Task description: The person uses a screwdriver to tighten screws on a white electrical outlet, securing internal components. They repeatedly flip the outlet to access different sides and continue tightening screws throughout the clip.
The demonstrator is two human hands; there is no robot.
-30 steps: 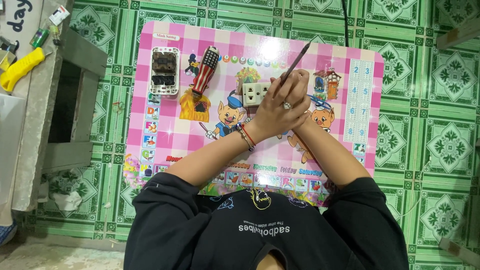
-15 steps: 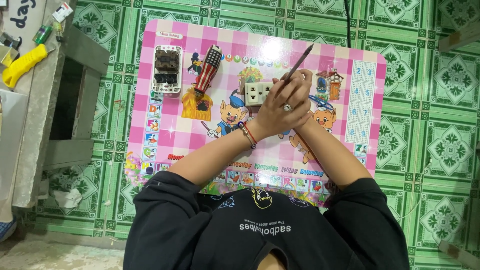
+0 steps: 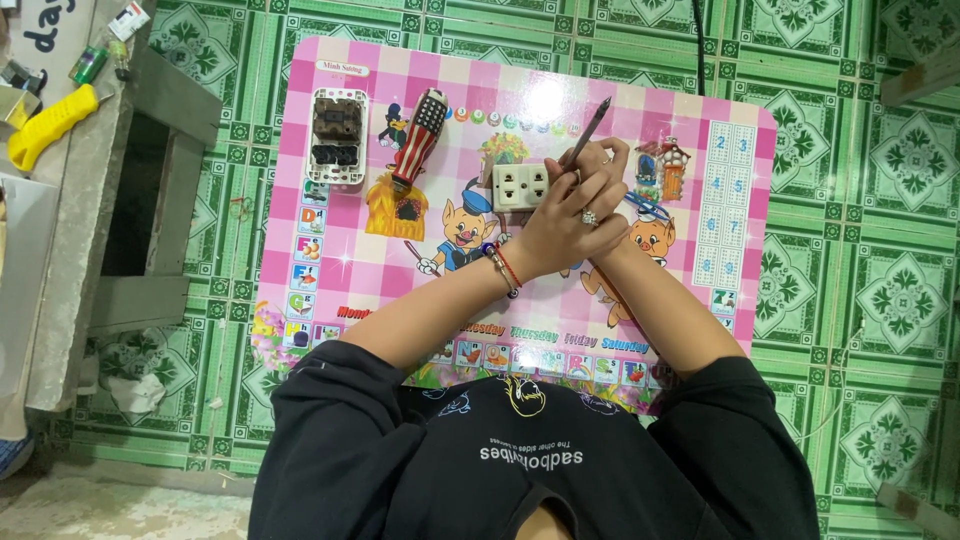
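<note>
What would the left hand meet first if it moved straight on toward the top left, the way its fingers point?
The left hand already touches the white socket, so probably that first; beyond it lies the striped screwdriver. Depth is unclear.

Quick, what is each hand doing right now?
Left hand: closed over the right, beside the white socket.
Right hand: mostly hidden, closed on a dark pen-like tool.

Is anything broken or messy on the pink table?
Nothing is spilled. One thing looks odd: the white socket housing at the table's far left corner lies open, its dark insides showing. A striped-handled screwdriver lies slanted beside it. The left hand and right hand hold a thin tool at the whole white socket.
</note>
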